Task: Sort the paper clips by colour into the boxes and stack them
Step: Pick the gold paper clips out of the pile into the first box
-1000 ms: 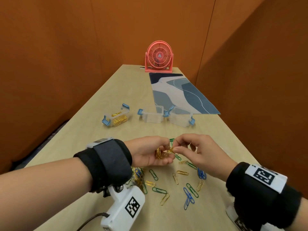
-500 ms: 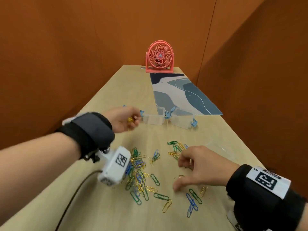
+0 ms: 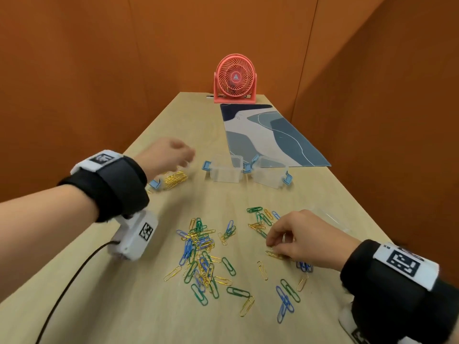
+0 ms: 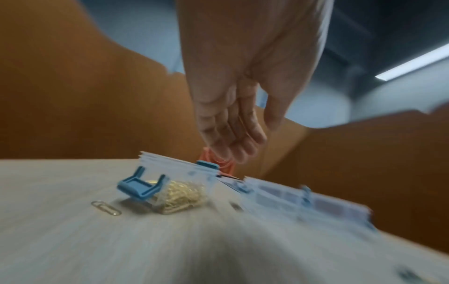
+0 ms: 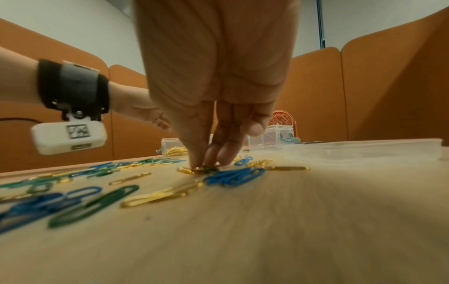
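Note:
A clear box with blue latches (image 3: 173, 180) (image 4: 179, 192) holds gold clips at the table's left. My left hand (image 3: 185, 158) (image 4: 233, 138) hovers just above it, fingers straight and relaxed, holding nothing. Two empty clear boxes (image 3: 226, 170) (image 3: 270, 173) stand to its right. Mixed gold, green and blue paper clips (image 3: 198, 247) lie scattered in front of me. My right hand (image 3: 273, 247) (image 5: 206, 161) is down on the table, thumb and fingertips pinching a gold clip (image 3: 274, 254) (image 5: 187, 170). One gold clip (image 4: 106, 208) lies loose beside the filled box.
A pink fan (image 3: 234, 79) stands at the far end, with a blue patterned mat (image 3: 270, 135) before it. A clear lid (image 3: 330, 217) (image 5: 364, 151) lies by the right edge. Orange partitions close in both sides. A cable (image 3: 69, 281) trails from my left wrist camera.
My left hand carried gold clips from the pile to the left box and opened above it. My right hand dropped to the table onto a gold clip.

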Demonstrator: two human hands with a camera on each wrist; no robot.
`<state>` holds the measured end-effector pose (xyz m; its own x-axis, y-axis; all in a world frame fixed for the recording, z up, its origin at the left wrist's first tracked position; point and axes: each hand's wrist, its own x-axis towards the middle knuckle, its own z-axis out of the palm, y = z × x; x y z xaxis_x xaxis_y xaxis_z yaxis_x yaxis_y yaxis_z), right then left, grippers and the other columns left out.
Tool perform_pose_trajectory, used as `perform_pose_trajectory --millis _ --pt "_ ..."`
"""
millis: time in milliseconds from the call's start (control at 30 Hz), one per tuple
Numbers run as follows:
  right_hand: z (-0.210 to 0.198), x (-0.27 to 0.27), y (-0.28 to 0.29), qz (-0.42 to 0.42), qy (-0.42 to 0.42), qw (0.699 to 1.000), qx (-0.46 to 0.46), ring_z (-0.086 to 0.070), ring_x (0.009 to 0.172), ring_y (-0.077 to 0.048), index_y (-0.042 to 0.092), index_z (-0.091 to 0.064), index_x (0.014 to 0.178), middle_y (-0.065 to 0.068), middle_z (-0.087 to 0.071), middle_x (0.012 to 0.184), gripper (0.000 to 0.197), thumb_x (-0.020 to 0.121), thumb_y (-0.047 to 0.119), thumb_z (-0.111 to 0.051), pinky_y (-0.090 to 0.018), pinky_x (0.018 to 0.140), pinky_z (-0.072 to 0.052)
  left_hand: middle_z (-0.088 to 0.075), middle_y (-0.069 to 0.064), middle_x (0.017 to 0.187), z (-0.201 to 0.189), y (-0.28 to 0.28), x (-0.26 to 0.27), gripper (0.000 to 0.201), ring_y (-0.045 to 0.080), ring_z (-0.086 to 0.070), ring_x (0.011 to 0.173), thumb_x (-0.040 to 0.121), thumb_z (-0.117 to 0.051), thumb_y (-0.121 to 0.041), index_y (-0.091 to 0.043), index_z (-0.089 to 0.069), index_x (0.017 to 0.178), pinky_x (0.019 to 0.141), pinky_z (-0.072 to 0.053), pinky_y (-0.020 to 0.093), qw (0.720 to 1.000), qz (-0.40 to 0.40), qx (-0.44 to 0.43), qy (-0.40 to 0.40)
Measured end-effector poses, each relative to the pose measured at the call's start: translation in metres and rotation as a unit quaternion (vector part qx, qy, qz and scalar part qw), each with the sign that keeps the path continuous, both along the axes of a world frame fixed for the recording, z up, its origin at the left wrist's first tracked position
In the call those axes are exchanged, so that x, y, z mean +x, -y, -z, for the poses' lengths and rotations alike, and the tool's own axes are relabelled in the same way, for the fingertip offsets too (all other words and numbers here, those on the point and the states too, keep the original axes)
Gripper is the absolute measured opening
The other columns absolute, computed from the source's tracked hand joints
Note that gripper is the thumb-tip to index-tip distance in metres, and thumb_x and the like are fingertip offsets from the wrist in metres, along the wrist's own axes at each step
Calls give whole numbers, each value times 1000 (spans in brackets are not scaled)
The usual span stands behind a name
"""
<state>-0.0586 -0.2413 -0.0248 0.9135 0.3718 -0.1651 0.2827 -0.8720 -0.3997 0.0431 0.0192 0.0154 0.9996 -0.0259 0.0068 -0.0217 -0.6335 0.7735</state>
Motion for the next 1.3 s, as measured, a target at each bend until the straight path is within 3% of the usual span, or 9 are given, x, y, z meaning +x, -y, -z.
perform_pose_trajectory --millis 67,167,367,633,767,900,1000,1133,1300 --pt "2 2 2 20 6 1000 -3 -58 80 -4 21 -72 97 6 -68 93 21 87 10 -57 -9 66 -46 -67 -6 97 9 14 -20 14 6 -60 85 91 -58 -29 -23 -66 100 70 -47 18 986 126 112 -12" --pt "4 5 5 66 20 997 -27 -60 88 -11 19 -70 96 3 -66 98 25 87 5 -52 -20 79 -52 -65 -15 108 25 43 -49 25 0 -60 96 87 -63 -35 -31 -64 111 81 -45 14 933 292 207 -43" --pt "6 7 1 122 55 990 -48 -58 96 -15 23 -66 101 2 -62 108 25 86 8 -53 -27 86 -51 -55 -4 125 40 91 -63 36 12 -52 108 92 -55 -29 -22 -57 127 94 -38 21 865 394 309 39" --pt "7 8 3 107 61 990 -74 -58 98 -16 26 -66 107 2 -62 110 23 88 19 -56 -29 87 -51 -67 -3 101 36 80 -50 19 2 -51 70 86 -64 -22 -15 -71 102 56 -34 3 929 261 256 50" --pt "4 8 0 84 47 994 -57 -58 92 -12 24 -68 103 5 -64 101 21 83 31 -66 -25 81 -50 -67 0 102 41 83 -43 27 8 -56 79 80 -72 -25 -13 -70 104 63 -41 11 937 232 259 12" --pt "6 9 -3 25 25 999 -3 -53 77 -1 25 -71 101 7 -67 102 17 87 22 -61 -6 64 -37 -72 1 94 41 78 -43 17 5 -58 75 79 -72 -18 -14 -74 96 66 -47 12 938 252 235 -25" --pt "4 8 -7 -21 6 1000 22 -57 86 -3 25 -72 100 7 -68 105 26 90 12 -52 -4 70 -39 -71 -7 84 39 73 -50 14 1 -60 70 81 -71 -18 -18 -75 94 71 -50 12 939 286 184 -53" --pt "3 13 -5 52 75 996 20 -55 91 -6 25 -69 104 5 -63 103 38 89 2 -43 -17 82 -45 -68 -11 84 36 74 -47 15 -4 -54 67 84 -67 -20 -20 -74 98 61 -39 1 943 267 198 28" --pt "5 21 -5 71 53 992 -89 -46 113 -21 30 -48 132 -3 -48 119 51 90 3 -41 -33 95 -44 -64 -5 112 38 91 -42 24 -1 -45 77 90 -59 -27 -24 -69 112 70 -33 9 900 337 266 66"
